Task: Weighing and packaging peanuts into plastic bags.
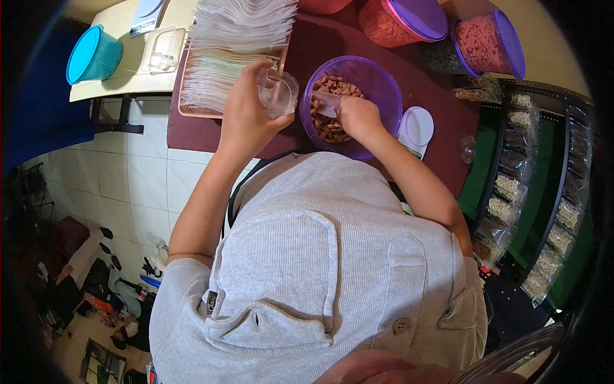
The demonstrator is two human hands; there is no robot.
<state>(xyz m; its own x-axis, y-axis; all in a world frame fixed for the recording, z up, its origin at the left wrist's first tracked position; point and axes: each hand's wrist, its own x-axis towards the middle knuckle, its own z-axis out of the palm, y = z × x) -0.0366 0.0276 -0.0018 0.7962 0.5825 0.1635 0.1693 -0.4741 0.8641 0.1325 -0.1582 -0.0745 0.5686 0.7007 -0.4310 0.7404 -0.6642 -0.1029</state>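
Note:
My left hand (pixel 245 118) is closed around a small clear plastic cup (pixel 279 96), tilted toward me just left of a purple tub (pixel 387 83). Nothing shows inside the cup. Brown chunky pieces (pixel 334 132) lie in the bottom of the tub. Over its rim reaches my right hand (pixel 359 119), fingers wrapped round the handle of a clear scoop (pixel 327 104). The scoop's end is among or just above the pieces; I cannot tell which.
A pink tray (pixel 199 115) full of thin clear plastic sleeves (pixel 240 29) stands behind my left hand. A white round-topped object (pixel 418 127) sits right of the tub. Lidded tubs of pink pieces (pixel 484 43) stand far right, near racks of hanging packets (pixel 510 185). A teal tub (pixel 96 56) is far left.

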